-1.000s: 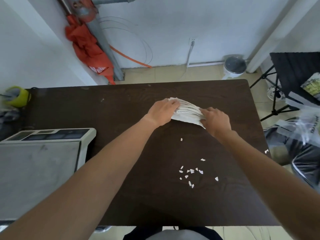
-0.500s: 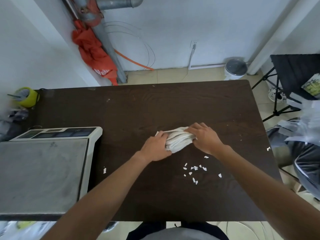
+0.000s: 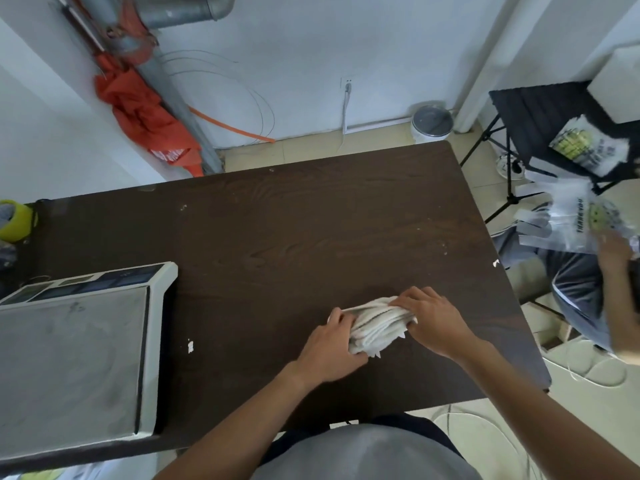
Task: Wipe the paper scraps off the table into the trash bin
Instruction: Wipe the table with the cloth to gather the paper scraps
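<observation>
Both hands, left hand (image 3: 329,344) and right hand (image 3: 433,320), clamp the bunched white cloth (image 3: 375,327) against the table (image 3: 311,230) near its near edge, mid-sweep by my reading. Stray paper scraps (image 3: 189,346) lie apart; one (image 3: 496,262) sits at the right edge. The next stroke should gather those (no trash bin identifiable).

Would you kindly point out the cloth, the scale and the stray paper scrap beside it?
cloth (image 3: 375,323), head view, its bunched middle.
scale (image 3: 69,362), head view, its steel platform.
paper scrap (image 3: 189,346), head view, its centre.

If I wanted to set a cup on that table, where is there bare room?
The far half of the table, beyond the hands, is bare. The scale fills the near-left; left hand, right hand and cloth crowd the near-right. Stray scraps lie between.
</observation>
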{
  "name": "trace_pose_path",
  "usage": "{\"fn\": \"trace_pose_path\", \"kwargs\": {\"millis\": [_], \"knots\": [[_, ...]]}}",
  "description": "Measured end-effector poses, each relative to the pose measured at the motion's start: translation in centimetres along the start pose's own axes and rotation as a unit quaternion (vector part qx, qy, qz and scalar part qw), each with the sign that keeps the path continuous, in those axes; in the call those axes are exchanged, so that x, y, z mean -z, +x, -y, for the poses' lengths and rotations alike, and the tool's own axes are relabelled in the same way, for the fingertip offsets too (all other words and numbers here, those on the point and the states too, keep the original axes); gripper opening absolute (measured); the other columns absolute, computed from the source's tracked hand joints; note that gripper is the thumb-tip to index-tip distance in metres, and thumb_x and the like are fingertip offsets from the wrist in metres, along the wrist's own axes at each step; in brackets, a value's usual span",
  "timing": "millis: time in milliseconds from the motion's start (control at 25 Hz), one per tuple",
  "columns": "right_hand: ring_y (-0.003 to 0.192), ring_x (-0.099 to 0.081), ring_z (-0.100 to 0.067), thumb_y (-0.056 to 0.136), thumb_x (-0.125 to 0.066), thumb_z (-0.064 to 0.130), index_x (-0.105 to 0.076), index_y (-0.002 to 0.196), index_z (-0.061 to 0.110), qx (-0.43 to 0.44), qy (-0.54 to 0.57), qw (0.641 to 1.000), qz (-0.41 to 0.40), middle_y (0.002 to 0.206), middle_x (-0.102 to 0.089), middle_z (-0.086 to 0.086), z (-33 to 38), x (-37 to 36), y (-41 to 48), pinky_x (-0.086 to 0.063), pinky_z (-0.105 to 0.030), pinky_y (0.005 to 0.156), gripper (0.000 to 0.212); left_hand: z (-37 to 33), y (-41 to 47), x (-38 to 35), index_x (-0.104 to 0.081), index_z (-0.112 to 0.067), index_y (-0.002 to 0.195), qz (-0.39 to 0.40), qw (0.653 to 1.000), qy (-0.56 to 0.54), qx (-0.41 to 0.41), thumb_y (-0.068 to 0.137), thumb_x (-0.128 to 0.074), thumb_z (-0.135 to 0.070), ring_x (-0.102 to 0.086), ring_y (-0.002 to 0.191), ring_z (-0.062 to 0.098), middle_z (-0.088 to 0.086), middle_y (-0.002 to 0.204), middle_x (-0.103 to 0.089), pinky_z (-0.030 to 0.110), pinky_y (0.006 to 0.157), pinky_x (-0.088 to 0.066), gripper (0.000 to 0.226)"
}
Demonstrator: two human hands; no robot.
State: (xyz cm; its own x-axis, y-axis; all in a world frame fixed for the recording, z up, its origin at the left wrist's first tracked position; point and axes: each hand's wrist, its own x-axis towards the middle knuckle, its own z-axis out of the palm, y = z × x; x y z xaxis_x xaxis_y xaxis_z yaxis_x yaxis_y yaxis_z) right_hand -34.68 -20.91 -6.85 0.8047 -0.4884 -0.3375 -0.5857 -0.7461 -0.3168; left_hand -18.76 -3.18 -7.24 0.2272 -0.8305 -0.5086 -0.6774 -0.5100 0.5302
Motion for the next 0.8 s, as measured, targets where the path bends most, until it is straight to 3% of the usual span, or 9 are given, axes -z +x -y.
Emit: {"fn": "trace_pose_path", "kwargs": {"millis": [120, 320, 560, 800], "knots": [[0.113, -0.049, -0.015, 0.086, -0.056, 0.017, -0.057, 0.132, 0.035, -0.013, 0.031, 0.999, -0.009, 0.122, -0.056, 0.015, -0.1, 0.4, -0.2, -0.045, -0.033, 0.090, 0.050, -0.3, 0.4, 1.4, -0.048, -0.025, 0.131, -0.044, 0.999, 0.010, -0.001, 0.080, -0.059, -0.053, -0.061, 0.094, 0.018, -0.007, 0.114, -0.043, 0.037, 0.089, -0.051, 0.059], [0.115, -0.050, -0.021, 0.088, -0.057, 0.021, -0.053, 0.137, 0.032, -0.052, 0.059, 0.996, -0.047, 0.122, -0.056, 0.006, -1.1, 2.3, 1.7, -0.046, -0.039, 0.093, 0.050, -2.3, 4.2, 5.2, -0.054, -0.012, 0.119, -0.141, 0.987, 0.078, -0.019, 0.085, -0.058, -0.036, -0.064, 0.091, 0.027, 0.002, 0.114, -0.046, 0.041, 0.083, -0.055, 0.043], [0.118, -0.049, -0.026, 0.090, -0.053, 0.026, -0.052, 0.136, 0.032, -0.145, 0.042, 0.987, -0.045, 0.121, -0.056, 0.001, -5.4, 3.8, 2.1, -0.044, -0.040, 0.095, 0.047, -6.6, 9.6, 6.2, -0.047, -0.011, 0.140, -0.047, 0.986, 0.150, -0.059, 0.094, -0.057, -0.017, -0.062, 0.109, 0.033, 0.006, 0.130, -0.050, 0.043, 0.091, -0.052, 0.048], [0.100, -0.056, -0.025, 0.083, -0.055, 0.039, -0.058, 0.116, 0.030, -0.212, 0.073, 0.971, -0.079, 0.101, -0.055, 0.003, -3.5, 0.5, -3.3, -0.047, -0.037, 0.081, 0.034, -7.1, 10.1, 5.8, -0.042, -0.026, 0.149, 0.020, 0.974, 0.174, -0.142, 0.095, -0.053, -0.008, -0.059, 0.114, 0.028, 0.003, 0.134, -0.049, 0.038, 0.094, -0.048, 0.058]]}}
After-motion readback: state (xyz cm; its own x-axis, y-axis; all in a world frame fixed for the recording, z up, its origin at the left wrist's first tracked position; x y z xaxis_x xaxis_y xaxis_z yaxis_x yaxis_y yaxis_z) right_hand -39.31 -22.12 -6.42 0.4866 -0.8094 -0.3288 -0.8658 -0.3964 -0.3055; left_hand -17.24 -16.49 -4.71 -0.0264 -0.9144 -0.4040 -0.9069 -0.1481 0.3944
